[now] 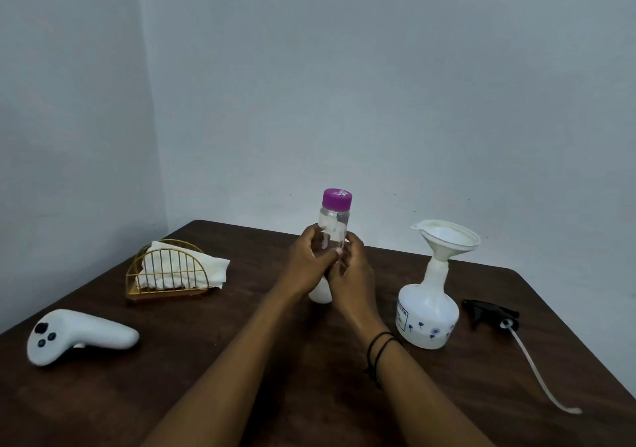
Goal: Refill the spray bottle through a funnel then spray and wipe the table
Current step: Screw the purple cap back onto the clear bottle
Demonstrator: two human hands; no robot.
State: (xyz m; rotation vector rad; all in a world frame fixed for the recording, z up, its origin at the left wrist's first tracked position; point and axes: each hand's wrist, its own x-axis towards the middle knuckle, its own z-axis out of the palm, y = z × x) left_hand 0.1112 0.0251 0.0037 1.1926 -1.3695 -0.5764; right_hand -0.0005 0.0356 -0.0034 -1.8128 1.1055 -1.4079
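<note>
Both my hands, left hand (pixel 311 262) and right hand (pixel 351 274), wrap closed around a purple-capped refill bottle (pixel 332 236) above the bench (pixel 241 360). The funnel (pixel 447 240) sits tilted in the open spray bottle (pixel 428 312); careless pouring could topple it and spill.

Dark wood table (pixel 241 360), clear plastic bottle (pixel 335 223), gold wire holder (pixel 165 267)

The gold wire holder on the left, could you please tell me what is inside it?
The gold wire holder holds folded white cloths, one end spilling out to the right. How many there are cannot be told.
</note>
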